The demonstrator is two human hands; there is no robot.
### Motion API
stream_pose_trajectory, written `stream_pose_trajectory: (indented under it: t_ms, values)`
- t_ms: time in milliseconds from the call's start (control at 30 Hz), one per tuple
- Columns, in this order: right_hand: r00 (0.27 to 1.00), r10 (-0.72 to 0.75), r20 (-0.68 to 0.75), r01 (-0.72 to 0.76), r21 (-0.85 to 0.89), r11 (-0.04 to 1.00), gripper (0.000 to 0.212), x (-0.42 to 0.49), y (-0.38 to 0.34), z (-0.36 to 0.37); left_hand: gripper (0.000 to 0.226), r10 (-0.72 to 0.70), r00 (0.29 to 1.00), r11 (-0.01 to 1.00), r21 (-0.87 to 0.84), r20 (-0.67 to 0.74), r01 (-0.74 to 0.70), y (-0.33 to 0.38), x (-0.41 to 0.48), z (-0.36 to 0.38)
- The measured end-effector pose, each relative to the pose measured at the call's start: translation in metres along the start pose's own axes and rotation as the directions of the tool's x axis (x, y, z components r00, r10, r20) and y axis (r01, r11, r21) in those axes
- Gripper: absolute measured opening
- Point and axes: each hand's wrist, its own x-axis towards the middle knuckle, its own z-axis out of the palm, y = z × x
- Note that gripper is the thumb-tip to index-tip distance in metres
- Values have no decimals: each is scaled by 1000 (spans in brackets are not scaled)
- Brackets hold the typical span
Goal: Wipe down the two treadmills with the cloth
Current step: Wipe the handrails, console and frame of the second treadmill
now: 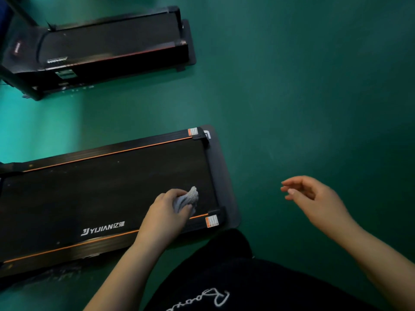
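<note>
A black treadmill (101,194) with orange side stripes and a white YIJIAN logo lies low on the green floor at the left. My left hand (168,209) grips a bunched grey cloth (187,199) over the belt near its rear right corner. My right hand (314,198) hovers over the floor to the right of the treadmill, fingers loosely curled, holding nothing. A second black treadmill (107,48) stands further away at the upper left.
Green floor (314,86) spreads across the right side and between the two machines. Each treadmill sits on a dark mat (226,176). My dark clothing (224,277) fills the bottom middle of the view.
</note>
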Motion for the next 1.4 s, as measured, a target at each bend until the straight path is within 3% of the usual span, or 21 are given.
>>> stream_pose_trajectory:
  t_ms: [133, 533, 800, 933, 1200, 1400]
  values:
    - [1000, 6, -27, -3, 98, 995, 26, 52, -6, -18, 29, 3, 999, 1000, -8, 36, -2, 36, 44, 6]
    - [998, 26, 64, -27, 12, 1000, 24, 328, -78, -72, 24, -56, 995, 995, -79, 81, 62, 148, 302, -2]
    - [993, -65, 101, 64, 19, 998, 25, 512, -180, -98, 18, -26, 998, 990, -142, -53, 19, 247, 470, -78]
    - [976, -107, 188, 110, -8, 994, 24, 603, -217, -101, 16, -67, 990, 978, -206, -123, 40, 274, 541, -106]
    - [867, -199, 456, 271, -98, 957, 24, 811, -320, -77, 12, -317, 930, 897, -378, -189, 229, 312, 666, -146]
    - [735, -240, 635, 388, -103, 916, 23, 908, -406, -15, 12, -509, 805, 801, -511, -305, 313, 308, 710, -199]
